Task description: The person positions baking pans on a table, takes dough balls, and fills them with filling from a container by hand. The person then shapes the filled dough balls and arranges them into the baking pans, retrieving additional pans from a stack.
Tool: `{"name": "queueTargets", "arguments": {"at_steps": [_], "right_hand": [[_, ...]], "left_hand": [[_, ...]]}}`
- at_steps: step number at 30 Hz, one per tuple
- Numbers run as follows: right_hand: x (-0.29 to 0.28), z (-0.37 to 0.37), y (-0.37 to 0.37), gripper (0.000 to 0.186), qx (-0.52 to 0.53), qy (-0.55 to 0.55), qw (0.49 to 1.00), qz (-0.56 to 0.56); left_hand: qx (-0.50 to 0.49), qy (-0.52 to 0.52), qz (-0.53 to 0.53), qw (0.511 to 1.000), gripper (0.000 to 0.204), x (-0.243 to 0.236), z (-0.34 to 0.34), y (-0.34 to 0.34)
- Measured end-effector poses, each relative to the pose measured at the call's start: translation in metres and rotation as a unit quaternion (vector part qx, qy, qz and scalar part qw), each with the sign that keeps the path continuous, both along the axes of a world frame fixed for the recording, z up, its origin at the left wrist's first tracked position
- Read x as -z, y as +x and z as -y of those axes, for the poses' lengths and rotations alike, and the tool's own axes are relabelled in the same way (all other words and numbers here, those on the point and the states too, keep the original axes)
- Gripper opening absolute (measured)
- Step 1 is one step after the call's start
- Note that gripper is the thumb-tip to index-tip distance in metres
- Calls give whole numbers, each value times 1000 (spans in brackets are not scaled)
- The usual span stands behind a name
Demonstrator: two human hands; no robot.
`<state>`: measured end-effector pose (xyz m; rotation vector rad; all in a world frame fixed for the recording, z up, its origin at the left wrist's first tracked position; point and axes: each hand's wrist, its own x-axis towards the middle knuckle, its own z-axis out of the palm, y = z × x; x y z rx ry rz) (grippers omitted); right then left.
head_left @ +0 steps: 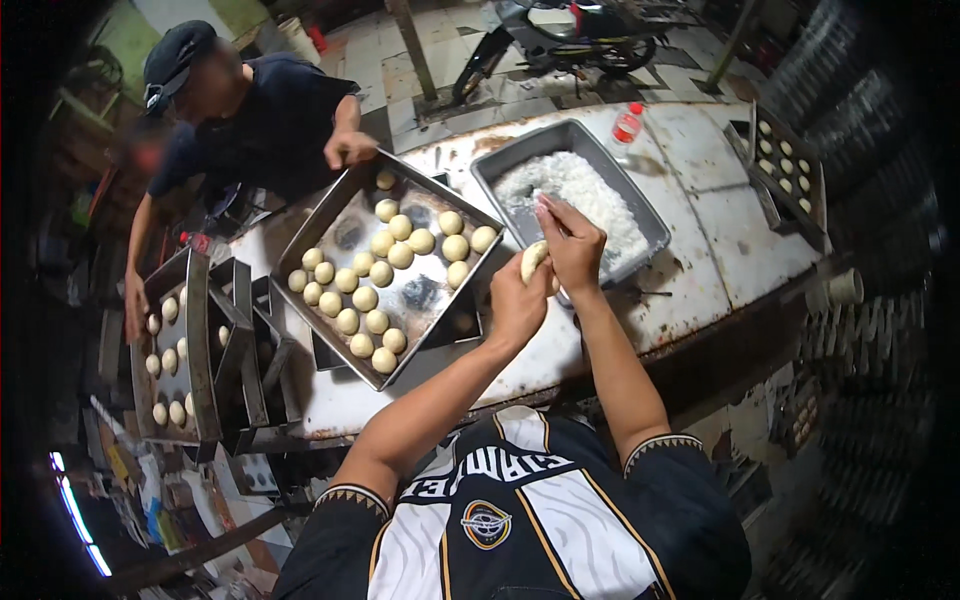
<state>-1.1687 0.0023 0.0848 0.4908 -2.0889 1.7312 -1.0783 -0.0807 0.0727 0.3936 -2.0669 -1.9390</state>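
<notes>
My left hand (518, 308) is closed around a pale piece of dough (535, 260), bent into a curve, at the near edge of a grey plastic tub (483, 172). Fingertips pinched, my right hand (574, 250) reaches over the tub beside the dough. A small dark shape shows by those fingertips, too unclear to name. Inside the tub lies a heap of white, shredded or crumbly filling (600, 200). Left of my hands, a square metal tray (425, 345) holds several round dough balls (400, 255), some touching one another.
Across the table (690, 225), a co-worker (270, 130) touches the tray and a stack of metal trays (208, 370) at left. A red-capped bottle (627, 124) stands behind the tub. More dough-filled trays (785, 175) are at far right. A motorbike (560, 45) is parked beyond.
</notes>
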Motion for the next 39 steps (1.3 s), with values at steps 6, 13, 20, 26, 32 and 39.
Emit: {"name": "queueTargets", "arguments": {"at_steps": [6, 13, 20, 26, 32, 39], "right_hand": [[-38, -15, 34, 24, -120, 109, 975, -154], [-59, 31, 93, 32, -313, 211, 914, -150], [-94, 105, 191, 39, -314, 190, 911, -191], [-79, 200, 290, 43, -398, -206, 877, 174], [-123, 206, 325, 9, -393, -31, 918, 45], [-111, 205, 352, 66, -260, 178, 925, -211]], "left_hand": [[-12, 403, 22, 915, 41, -31, 35, 25], [114, 56, -43, 991, 72, -50, 106, 115], [162, 277, -70, 944, 56, -76, 211, 214], [36, -220, -277, 935, 52, -92, 276, 287], [-12, -152, -318, 936, 29, -98, 299, 329], [105, 340, -84, 931, 41, -90, 272, 330]]}}
